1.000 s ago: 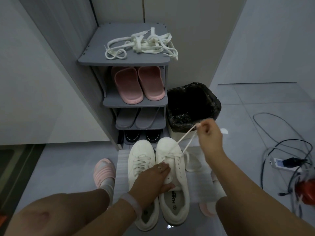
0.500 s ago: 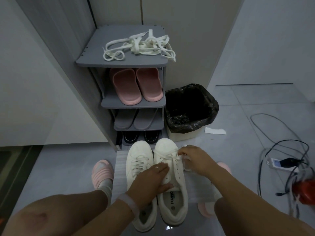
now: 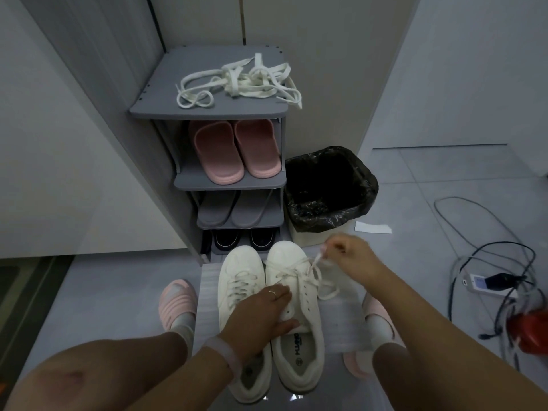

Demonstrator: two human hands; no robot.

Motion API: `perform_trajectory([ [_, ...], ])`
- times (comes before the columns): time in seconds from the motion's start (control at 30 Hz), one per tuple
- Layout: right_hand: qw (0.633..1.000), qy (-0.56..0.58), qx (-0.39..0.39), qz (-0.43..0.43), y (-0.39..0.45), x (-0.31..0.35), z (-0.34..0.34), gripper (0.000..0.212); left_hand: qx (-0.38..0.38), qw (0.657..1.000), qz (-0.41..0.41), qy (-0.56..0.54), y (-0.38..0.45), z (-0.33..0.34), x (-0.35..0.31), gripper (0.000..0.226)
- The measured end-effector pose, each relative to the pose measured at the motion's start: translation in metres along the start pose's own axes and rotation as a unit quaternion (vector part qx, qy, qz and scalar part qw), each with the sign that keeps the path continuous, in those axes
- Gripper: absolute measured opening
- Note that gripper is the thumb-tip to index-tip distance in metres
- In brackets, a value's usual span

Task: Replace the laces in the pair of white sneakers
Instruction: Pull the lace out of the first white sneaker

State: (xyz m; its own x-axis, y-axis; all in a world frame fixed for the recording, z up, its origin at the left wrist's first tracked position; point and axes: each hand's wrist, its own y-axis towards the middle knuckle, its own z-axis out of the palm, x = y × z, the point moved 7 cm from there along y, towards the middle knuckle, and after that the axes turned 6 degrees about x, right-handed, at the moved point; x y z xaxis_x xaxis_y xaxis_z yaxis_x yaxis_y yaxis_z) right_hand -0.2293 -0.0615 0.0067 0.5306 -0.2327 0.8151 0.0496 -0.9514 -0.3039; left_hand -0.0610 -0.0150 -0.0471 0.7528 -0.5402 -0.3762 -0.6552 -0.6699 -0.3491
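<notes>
Left hand point(image 3: 261, 312): your fingers press flat on the right sneaker point(image 3: 295, 310), pinning it to the floor.
Right hand point(image 3: 348, 255): fingers pinch the old lace point(image 3: 315, 264), drawing it out sideways.
Shelf top point(image 3: 166, 93): spare laces point(image 3: 237, 83) wait.

The white sneakers point(image 3: 292, 295) look like smooth, matt leather-like material with a soft fabric lining, and the lace point(image 3: 311, 272) threaded through one is flat woven cloth, like the loose laces point(image 3: 237, 83) on the matt grey plastic-looking shoe rack point(image 3: 207, 111). The pink slippers point(image 3: 234, 149) look like smooth, dull rubbery foam. The bin liner point(image 3: 329, 215) is crinkled, glossy black plastic film, and the floor point(image 3: 444, 185) is smooth grey tile with a faint sheen.
</notes>
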Motion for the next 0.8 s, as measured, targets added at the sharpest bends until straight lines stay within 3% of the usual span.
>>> perform_trajectory([
  [0.1, 0.964, 0.209, -0.158, -0.037, -0.005, 0.017, -0.053, 0.026, 0.001, 1.000, 0.003, 0.011, 0.000, 0.000, 0.000, 0.065],
  [0.17, 0.892, 0.378, -0.235, -0.077, -0.017, 0.018, -0.100, 0.037, 0.001, 1.000, 0.009, 0.005, 0.001, 0.000, -0.001, 0.064],
  [0.27, 0.787, 0.536, -0.278, -0.129, -0.036, 0.011, -0.141, 0.051, 0.000, 1.000, 0.011, 0.000, 0.001, 0.001, -0.002, 0.064],
  [0.33, 0.759, 0.575, -0.285, -0.109, -0.038, 0.001, -0.139, 0.044, -0.002, 1.000, 0.011, 0.008, 0.002, 0.002, -0.003, 0.063],
  [0.37, 0.782, 0.544, -0.292, -0.083, -0.036, -0.003, -0.135, 0.037, -0.002, 1.000, 0.011, 0.009, 0.003, 0.002, -0.003, 0.063],
  [0.4, 0.831, 0.468, -0.297, -0.047, -0.033, -0.008, -0.132, 0.031, -0.001, 1.000, 0.009, 0.006, 0.003, 0.003, -0.003, 0.063],
  [0.47, 0.937, 0.237, -0.255, 0.032, -0.023, -0.015, -0.120, 0.022, -0.002, 1.000, 0.006, -0.001, 0.003, 0.002, -0.002, 0.063],
  [0.5, 0.970, 0.115, -0.205, 0.064, -0.017, -0.017, -0.109, 0.019, -0.003, 1.000, 0.005, -0.004, 0.003, 0.002, -0.001, 0.064],
  [0.57, 0.985, -0.096, -0.108, 0.089, -0.010, -0.016, -0.081, 0.019, 0.000, 1.000, 0.001, -0.013, 0.002, 0.002, 0.000, 0.065],
  [0.6, 0.983, -0.149, -0.076, 0.072, -0.008, -0.012, -0.067, 0.020, 0.002, 1.000, 0.000, -0.018, 0.002, 0.003, 0.000, 0.065],
  [0.73, 0.992, -0.122, 0.012, 0.022, -0.003, 0.004, -0.010, 0.020, -0.003, 1.000, 0.001, -0.018, 0.001, 0.001, 0.000, 0.065],
  [0.8, 0.983, -0.179, 0.030, 0.017, 0.000, 0.006, 0.014, 0.009, -0.001, 1.000, 0.002, -0.024, 0.000, 0.000, -0.001, 0.066],
])
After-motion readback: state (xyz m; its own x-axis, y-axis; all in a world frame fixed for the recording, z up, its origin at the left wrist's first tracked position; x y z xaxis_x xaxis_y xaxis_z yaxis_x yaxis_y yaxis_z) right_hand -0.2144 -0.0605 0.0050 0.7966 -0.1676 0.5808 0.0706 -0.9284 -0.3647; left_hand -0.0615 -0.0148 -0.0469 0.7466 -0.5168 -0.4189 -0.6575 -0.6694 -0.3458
